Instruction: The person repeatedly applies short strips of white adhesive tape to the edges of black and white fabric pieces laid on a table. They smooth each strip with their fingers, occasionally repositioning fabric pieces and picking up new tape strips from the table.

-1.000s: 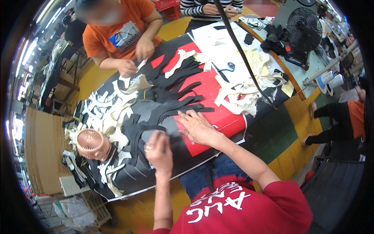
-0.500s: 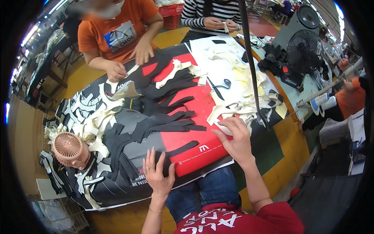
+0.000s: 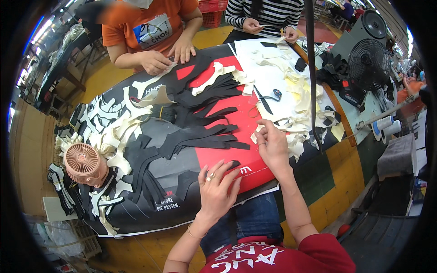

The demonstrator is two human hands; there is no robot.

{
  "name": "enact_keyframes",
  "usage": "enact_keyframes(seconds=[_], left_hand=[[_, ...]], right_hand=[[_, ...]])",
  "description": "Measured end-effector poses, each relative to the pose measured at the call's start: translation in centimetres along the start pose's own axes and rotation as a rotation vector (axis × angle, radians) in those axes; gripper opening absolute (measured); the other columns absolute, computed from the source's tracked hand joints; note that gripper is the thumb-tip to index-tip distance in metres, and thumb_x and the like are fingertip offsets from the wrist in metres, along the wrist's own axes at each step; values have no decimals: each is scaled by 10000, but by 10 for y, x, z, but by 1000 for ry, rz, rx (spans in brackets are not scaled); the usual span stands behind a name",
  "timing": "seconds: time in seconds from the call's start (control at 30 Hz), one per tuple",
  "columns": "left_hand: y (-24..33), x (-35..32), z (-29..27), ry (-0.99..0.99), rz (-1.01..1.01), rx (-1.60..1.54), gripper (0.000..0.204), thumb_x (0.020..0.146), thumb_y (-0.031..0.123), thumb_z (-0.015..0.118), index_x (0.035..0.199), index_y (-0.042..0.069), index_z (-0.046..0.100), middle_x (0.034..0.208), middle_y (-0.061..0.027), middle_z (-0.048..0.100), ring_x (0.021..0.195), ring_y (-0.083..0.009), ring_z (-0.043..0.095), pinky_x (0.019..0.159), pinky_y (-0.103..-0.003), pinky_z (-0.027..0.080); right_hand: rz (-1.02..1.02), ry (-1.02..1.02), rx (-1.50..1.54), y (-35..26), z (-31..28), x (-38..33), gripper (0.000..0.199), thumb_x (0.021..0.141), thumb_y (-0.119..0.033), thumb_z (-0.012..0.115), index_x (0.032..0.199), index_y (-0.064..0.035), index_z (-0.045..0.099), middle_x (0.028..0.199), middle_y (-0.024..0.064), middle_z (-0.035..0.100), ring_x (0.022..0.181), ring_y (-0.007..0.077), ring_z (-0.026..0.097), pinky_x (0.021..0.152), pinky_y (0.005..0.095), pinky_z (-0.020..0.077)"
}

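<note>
My left hand (image 3: 221, 186) is over the near edge of the table, its fingers apart and fingertips on a black fabric strip (image 3: 185, 182). The hand hides the middle of that strip; one end shows past its fingers. My right hand (image 3: 274, 148) is farther right, thumb and forefinger closed together on a small cream fabric piece (image 3: 256, 135), mostly covered by the fingers. Left of it, several black strips (image 3: 200, 139) lie fanned out across the red and black sheet (image 3: 216, 157). A heap of cream cut pieces (image 3: 296, 139) is just beyond the right hand.
Scissors (image 3: 264, 101) with blue handles lie mid-table. A pink fan (image 3: 86, 164) stands at the left among cream pieces. A dark upright bar (image 3: 312, 73) crosses the right side. Across the table, a person in orange (image 3: 152, 27) and one in stripes (image 3: 268, 13) handle pieces.
My left hand has moved right along the black strip. My right hand has shifted slightly farther off, and its fingers have closed from spread. The striped-sleeved person's hands have moved apart.
</note>
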State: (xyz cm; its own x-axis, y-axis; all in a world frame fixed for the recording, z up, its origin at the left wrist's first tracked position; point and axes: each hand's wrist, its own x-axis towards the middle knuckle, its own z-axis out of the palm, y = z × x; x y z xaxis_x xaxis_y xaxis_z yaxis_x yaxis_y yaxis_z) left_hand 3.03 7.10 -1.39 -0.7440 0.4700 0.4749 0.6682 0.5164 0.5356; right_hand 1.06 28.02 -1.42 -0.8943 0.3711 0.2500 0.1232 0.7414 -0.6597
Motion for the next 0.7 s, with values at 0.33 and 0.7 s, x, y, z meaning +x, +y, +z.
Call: enact_keyframes(seconds=[0.33, 0.7], left_hand=[[9, 83, 60, 39, 113, -44, 294, 871, 140, 702, 1154, 77, 655, 1130, -122, 631, 1073, -307, 591, 969, -448, 409], [-1, 90, 76, -136, 55, -120, 234, 876, 173, 690, 1059, 32, 650, 1063, -157, 630, 1021, -317, 614, 882, -399, 448]], right_hand=[[174, -132, 631, 23, -30, 7, 319, 970, -20, 588, 1263, -21, 461, 894, 47, 630, 797, 102, 589, 747, 244, 481], [205, -192, 648, 19, -45, 23, 349, 980, -21, 582, 1288, -37, 418, 928, 48, 616, 804, 79, 554, 722, 218, 448]])
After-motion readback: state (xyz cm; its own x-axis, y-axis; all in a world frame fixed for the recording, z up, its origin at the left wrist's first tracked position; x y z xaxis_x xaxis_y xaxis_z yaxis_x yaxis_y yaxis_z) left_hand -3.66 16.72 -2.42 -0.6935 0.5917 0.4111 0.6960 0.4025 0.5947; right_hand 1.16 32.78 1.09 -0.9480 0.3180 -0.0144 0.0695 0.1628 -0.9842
